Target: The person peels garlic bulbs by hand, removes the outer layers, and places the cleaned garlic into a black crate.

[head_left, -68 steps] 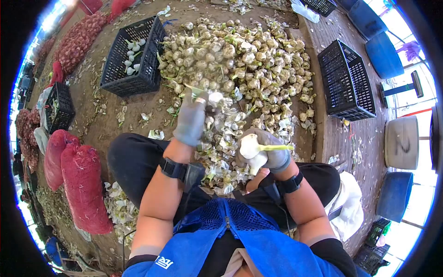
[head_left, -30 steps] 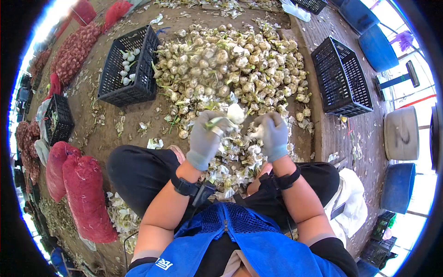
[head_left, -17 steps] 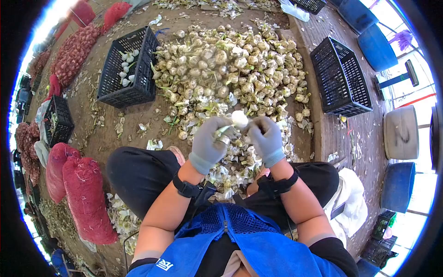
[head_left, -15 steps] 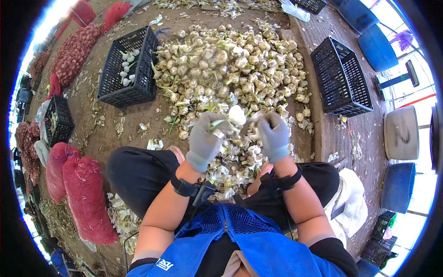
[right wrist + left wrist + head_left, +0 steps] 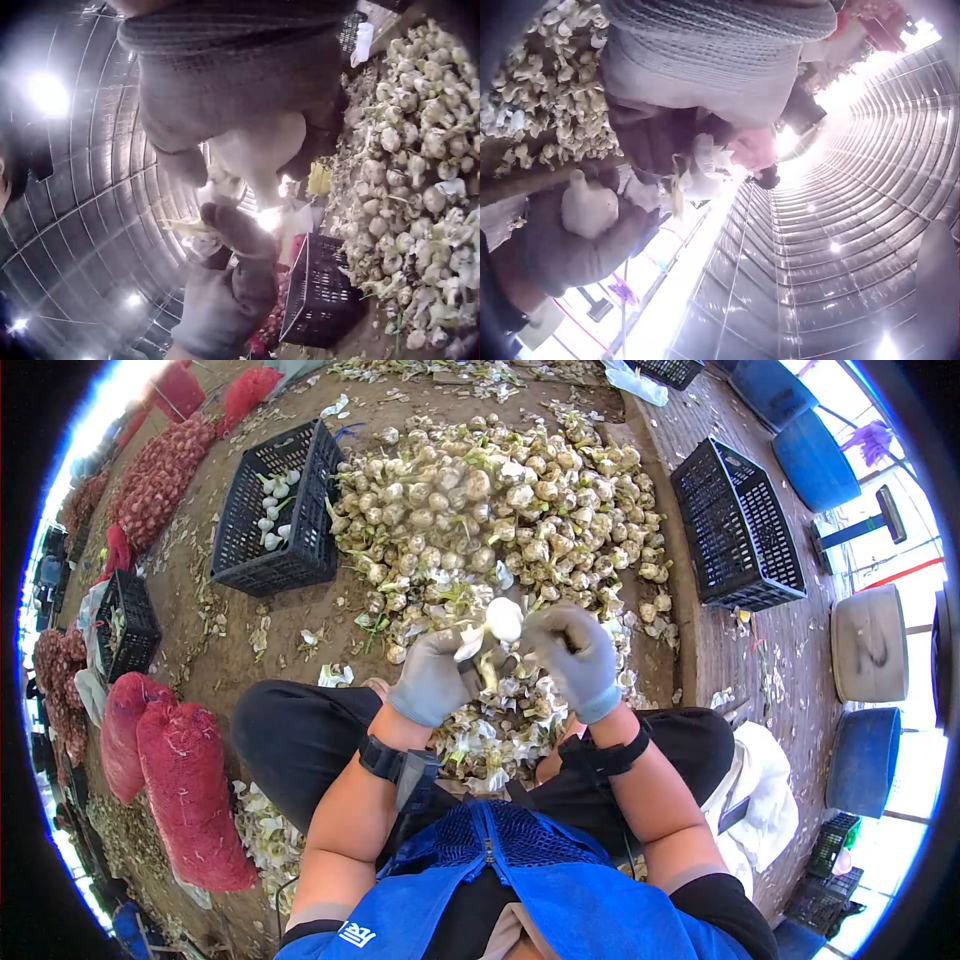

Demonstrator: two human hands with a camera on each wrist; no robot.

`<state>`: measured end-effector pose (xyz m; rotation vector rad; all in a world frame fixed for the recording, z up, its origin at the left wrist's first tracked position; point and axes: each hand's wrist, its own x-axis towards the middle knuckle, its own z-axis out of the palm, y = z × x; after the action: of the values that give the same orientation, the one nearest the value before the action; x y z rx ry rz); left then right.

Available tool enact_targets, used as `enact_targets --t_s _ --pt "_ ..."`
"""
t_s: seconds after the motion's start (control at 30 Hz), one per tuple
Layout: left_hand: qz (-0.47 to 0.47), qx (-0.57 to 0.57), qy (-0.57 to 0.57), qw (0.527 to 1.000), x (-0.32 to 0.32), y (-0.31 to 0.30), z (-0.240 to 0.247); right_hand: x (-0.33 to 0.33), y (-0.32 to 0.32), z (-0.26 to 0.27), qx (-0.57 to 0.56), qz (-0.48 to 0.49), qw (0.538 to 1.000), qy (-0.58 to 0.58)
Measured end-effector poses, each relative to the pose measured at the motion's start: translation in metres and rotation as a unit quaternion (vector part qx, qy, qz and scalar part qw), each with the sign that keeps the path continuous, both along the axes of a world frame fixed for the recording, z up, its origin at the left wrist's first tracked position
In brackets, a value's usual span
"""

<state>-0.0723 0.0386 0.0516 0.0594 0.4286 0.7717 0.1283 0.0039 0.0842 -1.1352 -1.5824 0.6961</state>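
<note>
My gloved left hand (image 5: 435,678) grips a garlic bulb (image 5: 503,620), its round white end beyond the fingertips and a pale stem (image 5: 488,672) below. Close beside it, my gloved right hand (image 5: 575,660) has curled fingers, their tips near the bulb. A second white garlic bulb (image 5: 590,208) sits in the right hand's grasp in the left wrist view; from the head it is hidden behind the fingers. In the right wrist view this bulb (image 5: 259,150) shows neck down, while the left hand (image 5: 225,300) holds its own, papery skin (image 5: 187,227) hanging off.
A heap of unpeeled garlic (image 5: 500,500) lies ahead, with loose skins (image 5: 500,730) between the legs. At left stands a black crate (image 5: 275,510) containing several white bulbs. Another black crate (image 5: 738,525) stands right, on boards. Red mesh sacks (image 5: 190,790) lie at left.
My left hand has come back from the heap's near edge and the right hand has moved in beside it. In the last half second the left hand turned and shifted slightly left and down, with its bulb.
</note>
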Motion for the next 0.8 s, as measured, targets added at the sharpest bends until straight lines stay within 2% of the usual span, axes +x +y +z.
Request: enact_targets --t_s 0.03,0.07,0.1,0.13,0.2,0.23,0.27,0.3,0.33,0.37,0.4,0.47,0.5,0.53,0.57,0.6,0.63,0.67,0.7,0.73,0.77,0.8 --pt "-0.023 0.009 -0.05 0.998 0.001 -0.002 0.009 0.002 0.001 0.0 -0.088 -0.03 0.987 0.128" --pt "-0.046 0.018 -0.099 0.994 0.001 -0.003 0.014 0.006 0.003 -0.001 -0.174 -0.06 0.95 0.253" --pt "-0.014 -0.051 -0.057 0.997 0.001 -0.006 0.013 0.017 0.009 -0.008 -0.205 -0.098 0.938 0.263" --pt "-0.015 -0.051 -0.056 0.997 -0.001 -0.006 0.014 0.022 0.011 -0.01 -0.205 -0.098 0.938 0.263" --pt "-0.034 -0.046 -0.064 0.996 -0.002 -0.005 0.017 0.028 0.013 -0.006 -0.261 -0.093 0.891 0.36" --pt "-0.035 -0.046 -0.066 0.996 -0.001 -0.003 0.011 0.027 0.01 0.003 -0.274 -0.109 0.924 0.243" --pt "-0.044 -0.014 -0.125 0.991 0.0 -0.001 0.0 0.024 0.008 0.006 -0.275 -0.109 0.924 0.241" --pt "-0.053 0.017 -0.183 0.981 0.002 0.001 0.002 0.022 0.005 0.007 -0.308 -0.028 0.895 0.321" --pt "-0.052 0.016 -0.183 0.982 0.004 -0.001 0.005 0.018 0.003 0.007 -0.336 0.054 0.852 0.397" --pt "-0.041 0.069 -0.038 0.996 0.008 -0.003 0.01 0.012 0.001 -0.003 -0.283 0.083 0.863 0.411" --pt "-0.029 0.12 0.109 0.986 0.014 -0.005 0.016 0.006 0.0 -0.004 -0.284 0.084 0.862 0.411" --pt "-0.005 0.166 0.129 0.978 0.017 -0.006 -0.005 -0.005 0.001 -0.005 -0.294 0.078 0.921 0.242" --pt "-0.018 0.223 0.198 0.954 0.016 -0.004 -0.006 -0.003 0.003 -0.01 -0.321 0.092 0.914 0.229" --pt "-0.028 0.278 0.269 0.922 0.012 -0.001 -0.006 -0.004 0.005 -0.014 -0.32 0.09 0.919 0.213" --pt "-0.073 0.419 0.548 0.72 0.007 0.0 -0.005 -0.006 0.008 -0.018 -0.338 0.055 0.892 0.294" --pt "-0.024 0.461 0.584 0.668 0.009 -0.001 -0.012 -0.007 0.012 -0.025 -0.355 0.019 0.858 0.37" --pt "-0.042 0.502 0.606 0.615 0.004 -0.001 -0.02 -0.002 0.017 -0.049 -0.337 -0.001 0.865 0.371" --pt "-0.06 0.54 0.626 0.559 -0.001 -0.001 -0.025 0.0 0.018 -0.063 -0.38 -0.06 0.838 0.386" --pt "-0.054 0.534 0.633 0.558 -0.003 -0.002 -0.021 0.001 0.021 -0.087 -0.41 -0.058 0.812 0.412" --pt "-0.248 0.572 0.631 0.462 -0.002 -0.002 -0.015 0.002 0.025 -0.118 -0.439 -0.057 0.784 0.435" --pt "-0.431 0.583 0.597 0.345 -0.001 -0.001 -0.012 0.003 0.029 -0.155 -0.51 -0.048 0.709 0.485" --pt "-0.471 0.613 0.553 0.311 -0.001 -0.012 -0.019 -0.017 0.03 -0.135 -0.551 -0.05 0.679 0.483"
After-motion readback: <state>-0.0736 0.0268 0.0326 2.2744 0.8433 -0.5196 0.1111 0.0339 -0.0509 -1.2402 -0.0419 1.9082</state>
